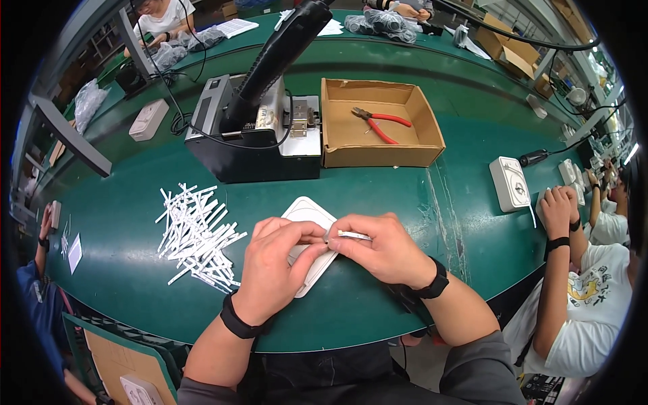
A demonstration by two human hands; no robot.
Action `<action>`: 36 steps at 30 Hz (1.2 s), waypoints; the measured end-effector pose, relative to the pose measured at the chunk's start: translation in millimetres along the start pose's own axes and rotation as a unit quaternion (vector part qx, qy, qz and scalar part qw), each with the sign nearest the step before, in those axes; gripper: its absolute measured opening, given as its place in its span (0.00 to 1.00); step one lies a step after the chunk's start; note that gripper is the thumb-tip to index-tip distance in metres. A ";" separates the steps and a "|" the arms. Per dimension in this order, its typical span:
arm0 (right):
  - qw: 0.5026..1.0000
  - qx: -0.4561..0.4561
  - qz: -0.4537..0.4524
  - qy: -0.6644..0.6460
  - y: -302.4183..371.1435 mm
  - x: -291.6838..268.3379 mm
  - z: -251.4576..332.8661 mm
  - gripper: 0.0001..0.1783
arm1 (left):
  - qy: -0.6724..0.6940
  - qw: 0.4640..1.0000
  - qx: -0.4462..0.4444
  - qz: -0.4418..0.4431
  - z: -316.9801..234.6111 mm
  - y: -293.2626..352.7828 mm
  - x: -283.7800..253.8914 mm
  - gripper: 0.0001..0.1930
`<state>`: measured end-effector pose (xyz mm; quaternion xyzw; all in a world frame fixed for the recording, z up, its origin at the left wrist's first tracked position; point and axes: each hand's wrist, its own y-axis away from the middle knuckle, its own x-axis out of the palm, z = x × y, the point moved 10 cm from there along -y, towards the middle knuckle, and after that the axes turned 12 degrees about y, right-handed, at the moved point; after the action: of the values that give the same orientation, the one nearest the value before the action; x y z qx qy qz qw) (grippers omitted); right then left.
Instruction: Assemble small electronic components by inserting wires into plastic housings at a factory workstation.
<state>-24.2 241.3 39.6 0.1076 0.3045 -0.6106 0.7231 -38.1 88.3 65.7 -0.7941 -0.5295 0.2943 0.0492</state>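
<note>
In front of me a white plastic housing [309,208] with rounded corners lies on the green table, partly covered by my hands. My right hand [388,251] is closed in a pinch on a short white strip [355,235], which sticks out between thumb and forefinger. Opposite it, my left hand [278,262] pinches with thumb and fingertips at a small dark spot where the two hands meet. What the left fingertips hold is too small to name. Both hands hover over the housing. To the left lies a loose pile of white strips [202,236].
Beyond my hands stand a black and grey bench machine [253,152] with a black hose and an open cardboard box [383,156] holding red-handled cutters [388,123]. At right are another white housing [509,183] and a co-worker's hands [557,206]. A metal post [71,138] rises at left.
</note>
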 end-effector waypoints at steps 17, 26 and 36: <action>0.988 -0.088 -0.048 0.122 4.6 -6.1 20.2 0.09 | 0.003 0.998 -0.008 0.063 8.5 1.8 5.3 0.04; 0.996 0.011 0.037 0.081 0.5 -8.4 2.4 0.08 | 0.007 0.998 -0.020 0.062 10.5 2.1 4.7 0.04; 0.995 -0.028 0.068 0.063 0.1 2.8 -1.6 0.09 | -0.005 0.999 -0.003 0.048 8.4 2.6 4.7 0.04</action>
<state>-24.4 239.9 36.7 0.1464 0.3582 -0.5431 0.7452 -39.1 89.3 55.8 -0.8171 -0.4921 0.2988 0.0301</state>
